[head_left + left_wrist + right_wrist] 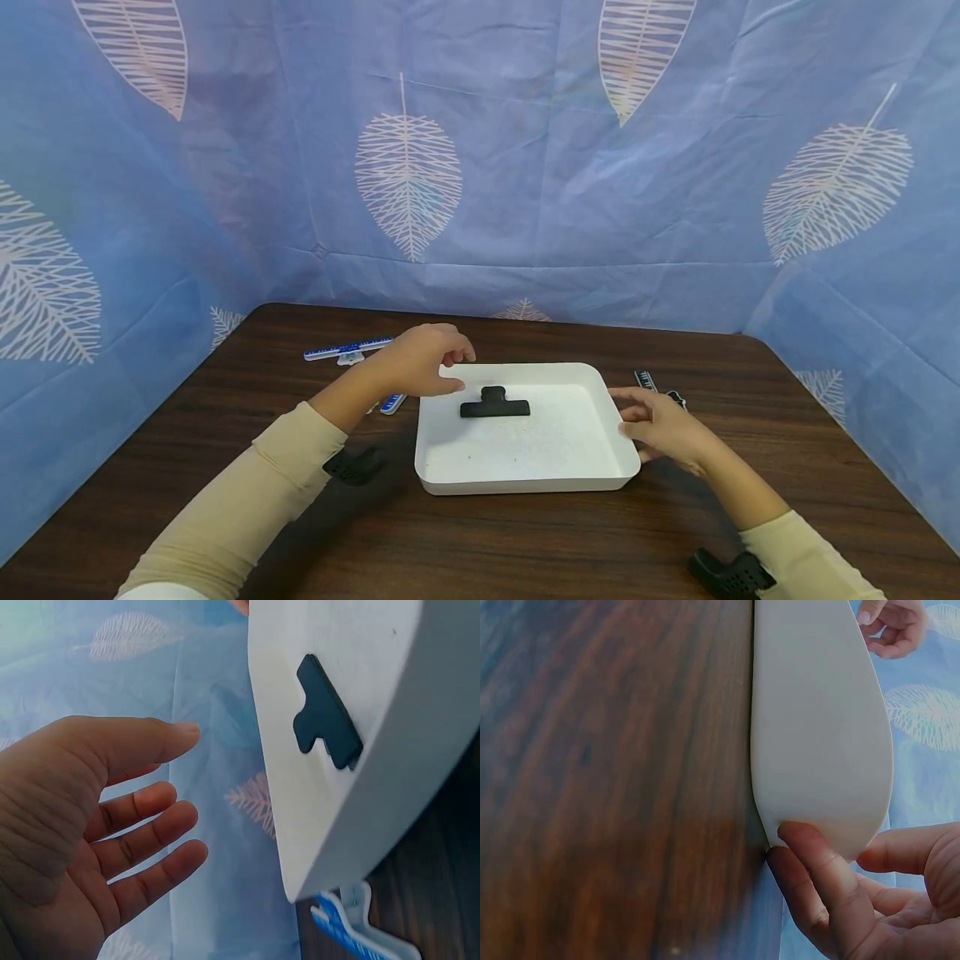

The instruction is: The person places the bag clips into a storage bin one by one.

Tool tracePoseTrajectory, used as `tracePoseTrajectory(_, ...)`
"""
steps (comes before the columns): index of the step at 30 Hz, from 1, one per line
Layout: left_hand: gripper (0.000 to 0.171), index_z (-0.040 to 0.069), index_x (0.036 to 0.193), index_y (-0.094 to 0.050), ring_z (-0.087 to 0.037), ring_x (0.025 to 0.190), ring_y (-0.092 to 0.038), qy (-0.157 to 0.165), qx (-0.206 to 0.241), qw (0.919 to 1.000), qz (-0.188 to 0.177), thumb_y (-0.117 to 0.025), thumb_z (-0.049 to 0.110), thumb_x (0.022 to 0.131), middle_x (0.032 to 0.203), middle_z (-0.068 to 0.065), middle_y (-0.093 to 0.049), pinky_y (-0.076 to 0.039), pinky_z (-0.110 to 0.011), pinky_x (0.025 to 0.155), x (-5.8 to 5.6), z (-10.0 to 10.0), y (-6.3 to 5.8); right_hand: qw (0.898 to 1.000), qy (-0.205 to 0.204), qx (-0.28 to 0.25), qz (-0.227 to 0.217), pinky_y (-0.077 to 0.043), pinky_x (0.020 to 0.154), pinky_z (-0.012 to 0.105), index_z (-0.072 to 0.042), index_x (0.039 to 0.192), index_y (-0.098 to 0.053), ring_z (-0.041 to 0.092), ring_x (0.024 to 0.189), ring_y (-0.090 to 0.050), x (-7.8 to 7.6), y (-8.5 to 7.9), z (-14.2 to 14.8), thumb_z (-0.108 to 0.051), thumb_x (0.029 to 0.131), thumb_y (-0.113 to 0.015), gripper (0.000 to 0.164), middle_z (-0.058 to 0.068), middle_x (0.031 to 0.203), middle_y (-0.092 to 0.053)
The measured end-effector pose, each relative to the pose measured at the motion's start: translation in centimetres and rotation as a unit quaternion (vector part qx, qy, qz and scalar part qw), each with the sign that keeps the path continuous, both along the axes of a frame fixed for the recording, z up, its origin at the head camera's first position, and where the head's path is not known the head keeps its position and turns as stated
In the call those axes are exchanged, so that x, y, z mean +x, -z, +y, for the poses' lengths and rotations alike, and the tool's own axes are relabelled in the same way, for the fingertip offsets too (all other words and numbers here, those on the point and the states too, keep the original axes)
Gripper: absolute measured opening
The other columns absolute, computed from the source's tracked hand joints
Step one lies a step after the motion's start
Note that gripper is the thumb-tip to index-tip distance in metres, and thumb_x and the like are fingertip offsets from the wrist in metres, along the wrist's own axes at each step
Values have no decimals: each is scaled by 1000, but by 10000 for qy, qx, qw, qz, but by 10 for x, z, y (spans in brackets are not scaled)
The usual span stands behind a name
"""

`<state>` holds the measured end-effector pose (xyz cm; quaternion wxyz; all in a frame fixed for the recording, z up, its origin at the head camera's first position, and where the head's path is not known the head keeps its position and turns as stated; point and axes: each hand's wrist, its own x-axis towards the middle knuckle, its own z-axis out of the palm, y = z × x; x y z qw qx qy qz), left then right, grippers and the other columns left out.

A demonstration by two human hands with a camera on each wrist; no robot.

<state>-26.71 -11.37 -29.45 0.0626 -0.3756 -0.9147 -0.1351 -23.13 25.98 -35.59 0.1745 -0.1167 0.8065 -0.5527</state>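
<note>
A shallow white tray (555, 442) sits on the table, with a black clip (493, 407) lying inside it toward the left; the same clip (326, 712) shows in the left wrist view. Over the tray's far left corner hovers my left hand (427, 358), thumb and fingers apart with nothing between them. At the tray's right wall is my right hand (663, 429). In the right wrist view its thumb meets the rim and its fingertips (799, 834) press low on the tray wall, holding the tray between them.
Left of the tray, partly behind my left hand, lie blue and white clips (330, 353). A dark striped clip (645, 381) and a black and white piece (677, 398) lie beyond my right hand. Blue leaf-print cloth (525, 208) hangs around the dark wooden table (480, 550).
</note>
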Motion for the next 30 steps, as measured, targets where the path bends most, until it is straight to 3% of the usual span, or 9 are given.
tracePoseTrajectory(4,36,10,111,-70,-14,84,-58,-139,21,9999,35,-81,23,79,95,-4,-63,-52,-29,75,1,-10,1,10000,-8,-6,7,-58,68,50,7,150,-21,35,93,-67,0,0,0,4,96,-51,62,34,124,-53)
tracePoseTrajectory(11,33,14,107,-71,-16,83,-60,-323,7,9994,83,-82,22,78,94,1,-62,-53,-31,74,7,-24,4,10000,-22,-7,48,-58,68,50,8,149,-21,35,93,-67,-1,1,1,3,96,-52,61,34,124,-52)
tracePoseTrajectory(18,35,13,108,-72,-12,76,-54,-577,85,9982,140,-83,23,76,91,-3,-63,-52,-27,70,12,-39,9,10000,12,33,41,-58,68,50,7,149,-21,35,94,-66,0,1,0,4,96,-52,61,35,124,-52)
tracePoseTrajectory(30,32,11,105,-71,-19,85,-61,-829,244,9963,32,-83,18,76,97,-4,-65,-56,-34,77,18,-61,10,10000,49,53,36,-58,68,49,7,149,-21,35,94,-66,0,1,-1,3,96,-51,61,34,124,-52)
